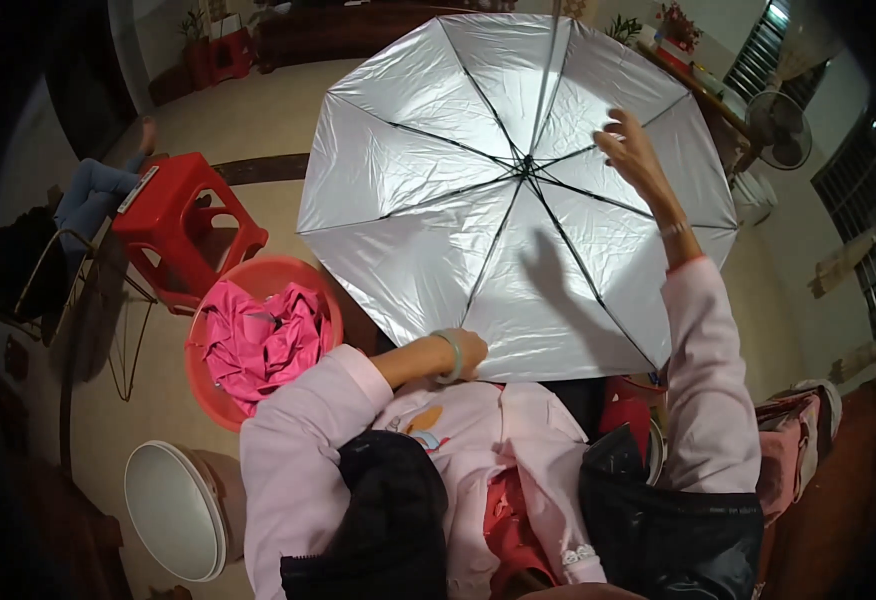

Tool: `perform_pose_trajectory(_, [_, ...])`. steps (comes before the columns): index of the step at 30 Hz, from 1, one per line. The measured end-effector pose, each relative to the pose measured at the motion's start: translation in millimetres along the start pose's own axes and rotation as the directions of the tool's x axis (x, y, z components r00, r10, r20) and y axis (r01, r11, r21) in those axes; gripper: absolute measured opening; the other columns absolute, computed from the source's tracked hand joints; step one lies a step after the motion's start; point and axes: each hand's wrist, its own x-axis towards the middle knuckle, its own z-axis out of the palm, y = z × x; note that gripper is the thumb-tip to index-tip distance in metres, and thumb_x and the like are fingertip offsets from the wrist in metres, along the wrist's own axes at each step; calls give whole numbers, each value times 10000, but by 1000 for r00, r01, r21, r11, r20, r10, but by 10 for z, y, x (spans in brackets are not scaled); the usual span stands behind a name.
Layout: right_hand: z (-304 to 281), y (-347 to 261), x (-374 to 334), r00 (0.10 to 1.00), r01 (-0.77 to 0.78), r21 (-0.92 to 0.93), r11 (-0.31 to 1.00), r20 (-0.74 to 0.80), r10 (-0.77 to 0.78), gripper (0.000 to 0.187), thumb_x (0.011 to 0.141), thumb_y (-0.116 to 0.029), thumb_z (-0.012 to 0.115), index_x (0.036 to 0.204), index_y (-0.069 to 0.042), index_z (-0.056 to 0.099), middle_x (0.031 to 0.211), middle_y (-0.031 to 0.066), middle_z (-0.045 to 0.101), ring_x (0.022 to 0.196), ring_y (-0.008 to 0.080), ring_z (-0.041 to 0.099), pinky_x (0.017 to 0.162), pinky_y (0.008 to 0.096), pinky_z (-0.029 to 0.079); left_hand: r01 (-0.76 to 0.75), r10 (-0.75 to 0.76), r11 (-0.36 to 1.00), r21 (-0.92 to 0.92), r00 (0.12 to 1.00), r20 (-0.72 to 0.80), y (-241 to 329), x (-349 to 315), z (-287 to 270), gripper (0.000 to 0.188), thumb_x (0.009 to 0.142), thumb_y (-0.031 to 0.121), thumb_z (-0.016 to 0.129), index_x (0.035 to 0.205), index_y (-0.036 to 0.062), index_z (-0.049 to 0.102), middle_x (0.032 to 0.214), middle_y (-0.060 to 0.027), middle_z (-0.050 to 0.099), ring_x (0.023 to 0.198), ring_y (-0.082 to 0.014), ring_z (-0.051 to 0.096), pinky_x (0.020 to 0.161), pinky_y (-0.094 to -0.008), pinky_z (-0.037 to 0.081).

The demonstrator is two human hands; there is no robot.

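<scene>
An opened umbrella (398, 185) with a silver lining spreads in front of me, its inner side facing me. Black ribs meet at its hub, and a thin shaft (548, 90) rises from there toward the top of the view. At the near edge, my left hand (468, 352) is closed on the umbrella's rim by a rib end; its fingertips are partly hidden. My right hand (630, 155) is raised over the right part of the lining, fingers apart and slightly curled, holding nothing. Its shadow falls on the silver cloth.
Left of the umbrella, a red basin (333, 300) holds crumpled pink fabric (263, 335). Beyond it is a red plastic stool (173, 225), with another person's leg (103, 190) behind. A white-lidded bucket (173, 510) stands at lower left. A fan (778, 130) is at far right.
</scene>
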Motion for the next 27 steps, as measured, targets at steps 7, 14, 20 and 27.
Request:
perform_pose_trajectory(7, [674,-387,1006,988,-129,13,992,92,127,534,802,-234,565,1201,36,336,1072,200,471,821,238,565,653,344,507,-43,49,994,102,997,-55,111,-37,117,230,756,175,534,876,5,632,909,-185,621,858,-308,609,727,-374,487])
perform_pose_trajectory(14, [635,-378,1170,940,-304,188,934,220,262,317,814,-189,539,1050,16,485,885,101,503,707,203,585,597,347,534,-92,108,978,185,991,-78,173,-41,124,206,782,131,492,892,35,637,944,-163,623,868,-286,614,710,-354,495])
perform_pose_trajectory(20, [492,-533,1006,885,-244,83,966,426,187,241,833,-112,480,1049,-10,513,842,80,558,673,176,603,620,296,544,-156,178,966,205,980,-89,-19,28,243,207,771,134,496,890,29,629,928,-158,625,860,-294,613,702,-360,494])
perform_pose_trajectory(27, [153,-485,641,962,43,23,999,270,-48,238,867,-103,455,1076,0,504,936,112,582,749,183,626,634,283,546,-297,306,952,76,927,-215,-210,168,499,205,774,136,494,894,9,600,844,-171,618,801,-331,601,682,-396,482])
